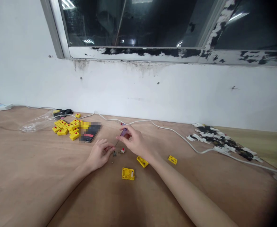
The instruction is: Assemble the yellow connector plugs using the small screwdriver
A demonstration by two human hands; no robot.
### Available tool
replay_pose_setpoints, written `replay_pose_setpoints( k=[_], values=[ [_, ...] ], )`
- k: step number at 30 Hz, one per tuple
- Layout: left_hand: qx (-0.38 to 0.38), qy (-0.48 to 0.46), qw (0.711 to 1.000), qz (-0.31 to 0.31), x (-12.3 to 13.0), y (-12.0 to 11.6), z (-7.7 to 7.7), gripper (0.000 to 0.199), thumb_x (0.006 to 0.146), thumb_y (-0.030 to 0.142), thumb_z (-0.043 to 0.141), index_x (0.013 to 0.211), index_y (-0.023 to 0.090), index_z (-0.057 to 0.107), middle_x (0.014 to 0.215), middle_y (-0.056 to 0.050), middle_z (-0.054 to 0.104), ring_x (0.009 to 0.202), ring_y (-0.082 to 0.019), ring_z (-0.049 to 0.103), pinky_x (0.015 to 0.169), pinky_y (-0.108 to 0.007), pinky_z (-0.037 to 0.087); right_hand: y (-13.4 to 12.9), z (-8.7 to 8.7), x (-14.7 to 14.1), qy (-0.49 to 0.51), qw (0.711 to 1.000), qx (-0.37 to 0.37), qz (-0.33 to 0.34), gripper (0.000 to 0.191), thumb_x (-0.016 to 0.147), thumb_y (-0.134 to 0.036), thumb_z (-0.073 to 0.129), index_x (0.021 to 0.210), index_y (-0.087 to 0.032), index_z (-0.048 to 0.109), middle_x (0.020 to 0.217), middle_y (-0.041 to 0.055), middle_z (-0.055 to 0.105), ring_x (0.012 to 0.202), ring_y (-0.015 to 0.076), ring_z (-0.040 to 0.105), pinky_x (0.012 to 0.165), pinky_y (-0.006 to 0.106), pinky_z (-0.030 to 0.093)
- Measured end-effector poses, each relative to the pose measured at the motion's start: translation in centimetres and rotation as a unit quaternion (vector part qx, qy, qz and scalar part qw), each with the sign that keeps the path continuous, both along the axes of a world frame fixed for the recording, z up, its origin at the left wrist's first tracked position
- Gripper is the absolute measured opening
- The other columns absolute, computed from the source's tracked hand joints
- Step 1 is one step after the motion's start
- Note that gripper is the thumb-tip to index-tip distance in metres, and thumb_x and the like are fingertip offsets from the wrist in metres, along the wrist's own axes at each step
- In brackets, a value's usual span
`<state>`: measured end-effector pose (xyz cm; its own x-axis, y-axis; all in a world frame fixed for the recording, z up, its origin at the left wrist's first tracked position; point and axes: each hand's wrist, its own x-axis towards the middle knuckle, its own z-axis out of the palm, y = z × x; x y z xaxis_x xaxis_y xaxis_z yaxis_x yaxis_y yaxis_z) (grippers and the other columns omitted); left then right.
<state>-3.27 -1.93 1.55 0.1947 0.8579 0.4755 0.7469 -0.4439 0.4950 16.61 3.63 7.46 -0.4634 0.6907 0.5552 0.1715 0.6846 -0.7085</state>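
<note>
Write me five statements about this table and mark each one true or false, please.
1. The right hand holds a screwdriver. True.
2. The screwdriver's handle end looks green. False: it looks purple.
3. The left hand is close to the screwdriver's lower end. True.
4. Everything yellow lies to the right of both hands. False: a pile of yellow boxes lies on the left.
5. A white cord runs past, beyond both hands. True.

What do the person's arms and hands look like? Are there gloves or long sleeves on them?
No gloves! The left hand and right hand are bare, with slim fingers. Both forearms are bare too: no sleeve, watch or bracelet shows on them.
</note>
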Motion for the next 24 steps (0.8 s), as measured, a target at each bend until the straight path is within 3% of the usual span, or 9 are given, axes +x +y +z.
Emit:
replay_pose_setpoints(
  k=[4, 7, 10, 12, 15, 20, 24],
  values=[
    [0.03, 0.048, 0.998, -0.015, 0.8, -1.0, 0.7, 0.02, 0.097, 0.03, 0.054, 0.086, 0.02, 0.068, 0.071, 0.0, 0.055, 0.072, -0.016, 0.05, 0.071, -0.03, 0.033, -1.1, 0.2, -0.3, 0.06, 0.997, 0.016, 0.039, 0.031, 0.095, -0.029, 0.058, 0.125, -0.021, 0.06, 0.097, 0.0058, 0.069, 0.079, 0.0154, 0.067, 0.074, 0.031, 0.056],
    [0.059, 0.068, 0.995, -0.036, 1.5, -1.6, 0.8, 0.019, 0.098, 0.029, 0.052, 0.088, 0.02, 0.066, 0.074, -0.001, 0.057, 0.072, -0.016, 0.05, 0.071, -0.031, 0.033, -2.4, 0.2, 0.0, 0.096, 0.994, -0.008, 0.048, 0.033, 0.093, -0.025, 0.062, 0.126, -0.024, 0.061, 0.094, 0.0034, 0.07, 0.077, 0.0146, 0.069, 0.074, 0.029, 0.059],
    [0.09, 0.079, 0.99, -0.068, 2.4, -2.4, 0.6, 0.014, 0.097, 0.027, 0.053, 0.091, 0.019, 0.063, 0.081, -0.003, 0.062, 0.076, -0.017, 0.051, 0.072, -0.032, 0.033, -4.1, 0.1, 1.2, 0.084, 0.995, 0.035, 0.041, 0.028, 0.091, -0.022, 0.065, 0.119, -0.027, 0.066, 0.099, 0.0028, 0.072, 0.086, 0.0152, 0.071, 0.078, 0.028, 0.06],
    [0.102, 0.081, 0.987, -0.093, 3.2, -3.0, 0.5, 0.012, 0.097, 0.026, 0.053, 0.092, 0.019, 0.061, 0.086, -0.004, 0.063, 0.079, -0.018, 0.051, 0.073, -0.032, 0.034, -5.3, 0.1, 2.4, 0.057, 0.995, 0.051, 0.06, 0.036, 0.093, -0.019, 0.062, 0.128, -0.029, 0.062, 0.111, 0.0035, 0.072, 0.093, 0.0152, 0.071, 0.083, 0.029, 0.06],
    [0.079, 0.074, 0.985, -0.132, 4.1, -3.8, 0.7, 0.013, 0.098, 0.026, 0.05, 0.095, 0.02, 0.061, 0.09, -0.005, 0.064, 0.082, -0.019, 0.052, 0.074, -0.032, 0.036, -6.9, -0.3, 4.1, 0.045, 0.997, 0.023, 0.062, 0.045, 0.096, -0.016, 0.057, 0.137, -0.033, 0.054, 0.122, 0.0039, 0.069, 0.098, 0.015, 0.072, 0.087, 0.03, 0.061],
    [-0.007, 0.068, 0.981, -0.18, 4.3, -4.4, 1.3, 0.025, 0.097, 0.032, 0.053, 0.118, 0.021, 0.059, 0.104, -0.008, 0.063, 0.095, -0.022, 0.055, 0.084, -0.035, 0.042, -8.3, -1.7, 6.2, 0.106, 0.994, -0.039, -0.016, 0.037, 0.095, -0.021, 0.061, 0.13, -0.032, 0.059, 0.116, 0.0051, 0.072, 0.089, 0.0167, 0.074, 0.082, 0.032, 0.063],
    [-0.032, 0.057, 0.976, -0.209, 3.8, -4.2, 1.5, 0.022, 0.092, 0.031, 0.061, 0.111, 0.023, 0.065, 0.104, -0.008, 0.065, 0.095, -0.021, 0.058, 0.086, -0.035, 0.043, -8.7, -2.3, 7.0, 0.168, 0.98, -0.092, -0.052, 0.034, 0.094, -0.027, 0.063, 0.127, -0.027, 0.06, 0.111, 0.0084, 0.072, 0.08, 0.0188, 0.076, 0.075, 0.034, 0.065]
  ],
)
